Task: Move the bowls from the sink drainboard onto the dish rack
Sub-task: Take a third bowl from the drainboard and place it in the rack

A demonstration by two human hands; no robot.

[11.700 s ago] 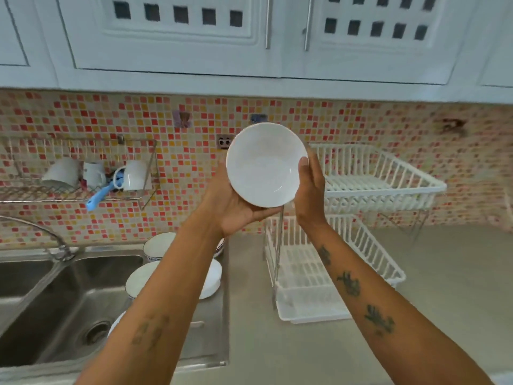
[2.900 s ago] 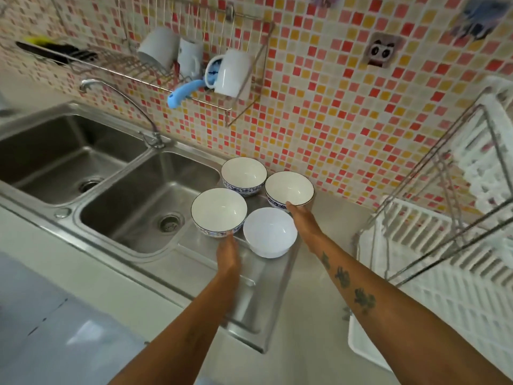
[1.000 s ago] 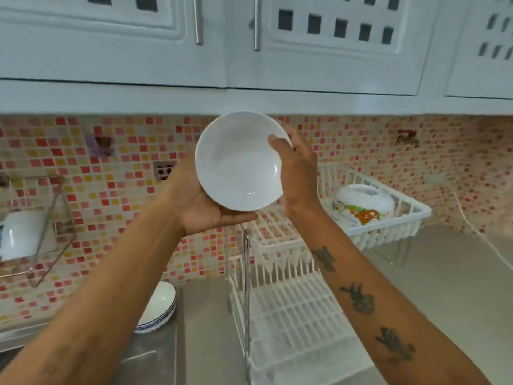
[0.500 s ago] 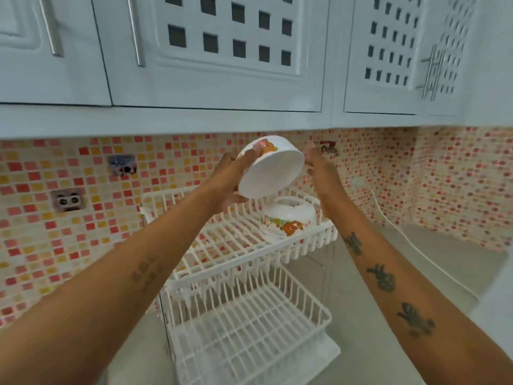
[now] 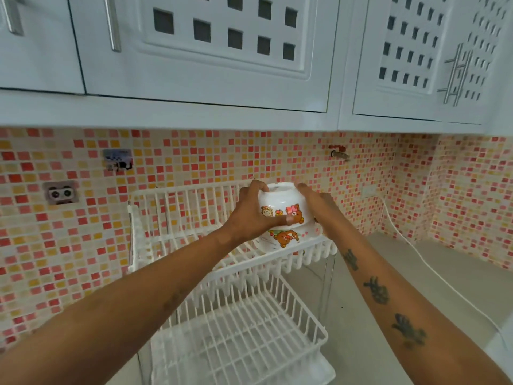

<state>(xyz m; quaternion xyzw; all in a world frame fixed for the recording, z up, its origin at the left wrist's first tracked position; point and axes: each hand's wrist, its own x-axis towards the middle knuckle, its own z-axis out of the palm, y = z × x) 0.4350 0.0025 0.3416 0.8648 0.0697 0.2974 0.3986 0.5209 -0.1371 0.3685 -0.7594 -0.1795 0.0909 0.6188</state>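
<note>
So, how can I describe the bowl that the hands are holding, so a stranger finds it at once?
Find the white two-tier dish rack against the mosaic wall and look at the right end of its upper tier. Two upturned white bowls are stacked there. It is the top bowl, gripped by the left hand and right hand, above the lower bowl.

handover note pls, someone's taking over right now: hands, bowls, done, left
Left hand: grip on the top bowl, thumb across its printed side.
Right hand: on the same bowl's far side.
Top bowl is upside down, sitting on or just above a second upturned bowl on the rack upper tier, right end; contact between the two can't be told.
Lower tier holds no bowls.
Done: one bowl racked, a second nearly stacked on it.
Left: release this one. The drainboard is out of view, so check it for remaining bowls.
</note>
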